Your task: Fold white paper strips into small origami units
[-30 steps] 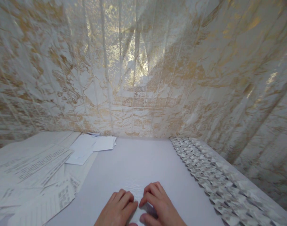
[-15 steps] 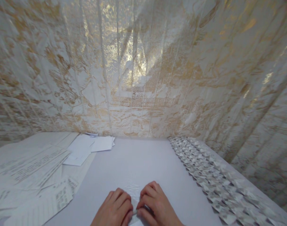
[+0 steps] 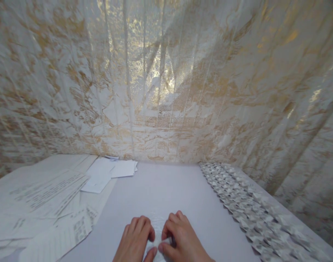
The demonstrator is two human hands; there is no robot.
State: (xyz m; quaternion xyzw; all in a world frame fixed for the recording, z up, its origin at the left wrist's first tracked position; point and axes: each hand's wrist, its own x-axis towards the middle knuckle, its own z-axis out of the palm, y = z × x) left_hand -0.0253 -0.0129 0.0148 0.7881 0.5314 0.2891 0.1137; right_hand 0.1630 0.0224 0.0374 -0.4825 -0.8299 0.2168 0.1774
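Note:
A small piece of white paper (image 3: 166, 240) lies between my hands at the bottom middle, mostly covered by fingers. My right hand (image 3: 183, 234) is closed on it, thumb low and fingers bent over the top. My left hand (image 3: 136, 236) faces it from the other side, fingers curled and thumb tip near the right thumb; a pale bit of the paper shows in the gap between thumb and fingers. Just beyond the fingertips, the white tabletop (image 3: 155, 193) has a crinkled, shiny patch (image 3: 157, 220).
Several rows of small folded paper pieces (image 3: 243, 207) run along the right side. On the left lie printed sheets (image 3: 51, 193), with blank white paper slips (image 3: 124, 168) near the back. A gold-and-white patterned curtain (image 3: 161, 91) hangs behind the table.
The view has swung slightly left, so everything sits a little further right. My left thumb and fingers have spread a bit apart; my right hand stays bent over the paper.

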